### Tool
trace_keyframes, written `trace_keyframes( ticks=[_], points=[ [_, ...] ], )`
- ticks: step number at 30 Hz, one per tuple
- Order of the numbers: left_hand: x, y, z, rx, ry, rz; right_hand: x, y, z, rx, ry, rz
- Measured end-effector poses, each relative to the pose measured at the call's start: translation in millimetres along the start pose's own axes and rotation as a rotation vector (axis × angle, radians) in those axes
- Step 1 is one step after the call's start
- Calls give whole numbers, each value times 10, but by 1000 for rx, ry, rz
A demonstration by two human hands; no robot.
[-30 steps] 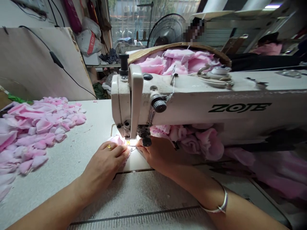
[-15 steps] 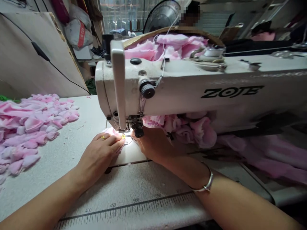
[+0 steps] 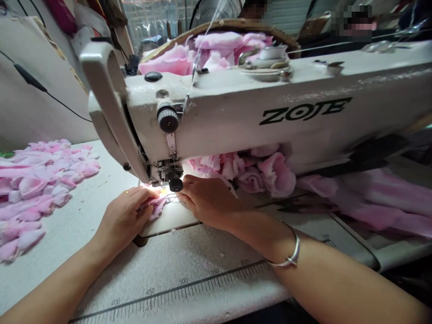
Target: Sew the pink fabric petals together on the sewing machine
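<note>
A white sewing machine [image 3: 216, 121] marked ZOJE spans the view, its needle area lit. My left hand [image 3: 126, 209] is left of the needle, fingers closed on a small piece of pink fabric [image 3: 157, 208] that lies at the needle plate [image 3: 170, 211]. Close to the presser foot on the right is my right hand [image 3: 209, 200], a bracelet on its wrist. Its fingers are pinched together, and what they hold, if anything, is hidden. Behind that hand, pink ruffled fabric [image 3: 251, 177] sits under the machine arm.
Pink fabric pieces [image 3: 43, 180] are heaped on the table's left. A basket [image 3: 290, 41] of pink fabric stands behind the machine. More pink cloth [image 3: 381, 198] trails at the right, near dark scissors [image 3: 290, 203]. A printed ruler [image 3: 182, 290] runs along the front edge.
The view has shifted, so the machine sits further left and looks more tilted. My left hand has turned slightly, and more of the pink piece shows beside its fingers.
</note>
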State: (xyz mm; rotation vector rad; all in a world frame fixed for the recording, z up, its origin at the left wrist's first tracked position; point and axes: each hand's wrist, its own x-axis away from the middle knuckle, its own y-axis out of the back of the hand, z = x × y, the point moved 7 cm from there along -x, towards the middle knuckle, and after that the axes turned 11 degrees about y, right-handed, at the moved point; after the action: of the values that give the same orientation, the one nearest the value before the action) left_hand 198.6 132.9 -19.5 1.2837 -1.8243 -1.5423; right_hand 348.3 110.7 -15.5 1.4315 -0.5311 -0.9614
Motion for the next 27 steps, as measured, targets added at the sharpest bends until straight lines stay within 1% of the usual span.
trace_keyframes(
  ticks=[3, 6, 11, 15, 17, 22, 27],
  points=[
    [-3, 16, 9, 14, 14, -8, -26, -40, 19, 27, 6, 9],
    [0, 12, 17, 6, -10, -24, -41, -51, 21, 43, 17, 4],
    [40, -19, -34, -75, -134, -71, -34, -20, 16, 60, 25, 28],
    [94, -39, -125, -149, -217, -74, -29, 0, 24, 48, 33, 50],
    [118, -44, -168, -182, -244, -71, -25, 8, 7, 19, 20, 55],
    [152, -84, -211, -277, -277, -61, -20, 45, -67, -57, -63, 15],
    [165, -105, -246, -350, -293, -72, -51, 10, -36, -4, -70, 7]
  ],
)
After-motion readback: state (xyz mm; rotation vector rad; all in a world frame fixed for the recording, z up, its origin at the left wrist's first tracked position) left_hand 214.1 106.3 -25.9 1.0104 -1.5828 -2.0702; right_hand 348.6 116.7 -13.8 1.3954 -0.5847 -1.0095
